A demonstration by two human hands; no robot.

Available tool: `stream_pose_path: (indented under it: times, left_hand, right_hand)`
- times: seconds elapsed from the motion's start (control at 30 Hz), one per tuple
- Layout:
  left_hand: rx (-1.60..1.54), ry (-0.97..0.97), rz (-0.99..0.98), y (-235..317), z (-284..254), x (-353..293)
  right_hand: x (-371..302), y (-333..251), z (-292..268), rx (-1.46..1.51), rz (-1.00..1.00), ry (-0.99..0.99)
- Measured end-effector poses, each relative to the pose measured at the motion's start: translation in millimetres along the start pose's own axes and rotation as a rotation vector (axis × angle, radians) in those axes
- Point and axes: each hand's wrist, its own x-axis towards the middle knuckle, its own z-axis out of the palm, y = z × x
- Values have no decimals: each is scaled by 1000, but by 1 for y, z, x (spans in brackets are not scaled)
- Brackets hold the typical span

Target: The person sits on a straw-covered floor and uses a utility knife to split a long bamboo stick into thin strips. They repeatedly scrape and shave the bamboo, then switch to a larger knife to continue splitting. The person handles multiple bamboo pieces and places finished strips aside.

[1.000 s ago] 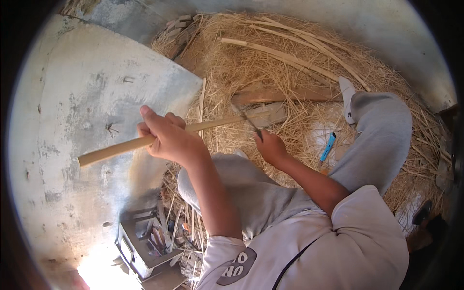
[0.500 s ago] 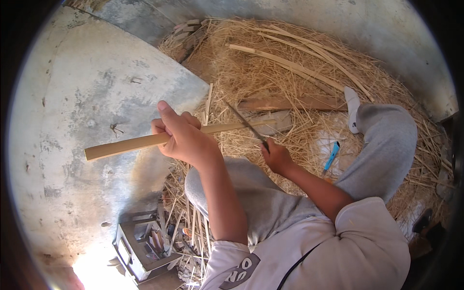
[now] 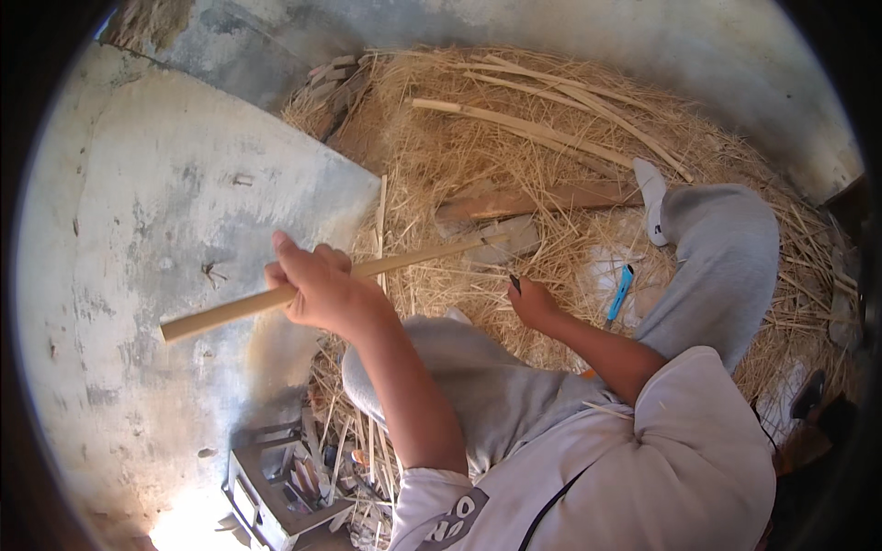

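Our long pale strip lies in our closed left hand (image 3: 317, 286), and the strip (image 3: 230, 314) runs out on both sides of the fist. Its squared near end stands out in front of the scuffed pale wall (image 3: 138, 220); how much room lies between them we cannot tell. The thinner far end reaches over a greyish block (image 3: 519, 243). The long axis slants from lower left to upper right, crossing before our raised knee.

Just below that far end, and apart from it, our right hand (image 3: 535, 308) is curled around a dark-handled tool (image 3: 515, 284); we cannot make out its blade. Past the block, a brown plank (image 3: 570, 196) lies crosswise, with straw (image 3: 432, 165) around it and more long strips (image 3: 524, 121) beyond. A blue cutter (image 3: 621, 289) rests right of our right hand, near our bent leg (image 3: 721, 248). At lower left stands a grey box (image 3: 266, 496) filled with odds and ends.
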Motion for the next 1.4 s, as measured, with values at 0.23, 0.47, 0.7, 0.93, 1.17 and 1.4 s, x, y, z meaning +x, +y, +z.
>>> stream_pose_path:
  times: [0.23, 0.47, 0.7, 0.93, 1.17, 1.4]
  left_hand:
    - [22, 85, -36, 3, -6, 0]
    - [-15, 107, -89, 3, -16, 9]
    - [-28, 168, -96, 7, -19, 17]
    - [-29, 204, -169, 5, -26, 20]
    - [-55, 138, -94, 7, -42, 19]
    - [58, 303, -155, -6, -55, 50]
  right_hand:
    - [-1, -9, 19, 70, -257, 115]
    - [-23, -62, 16, -120, -418, 181]
    - [11, -19, 20, -154, -225, 243]
    - [10, -21, 6, 25, -57, 101]
    - [-32, -70, 4, -234, -399, 45]
    - [-6, -29, 27, -285, -253, 120]
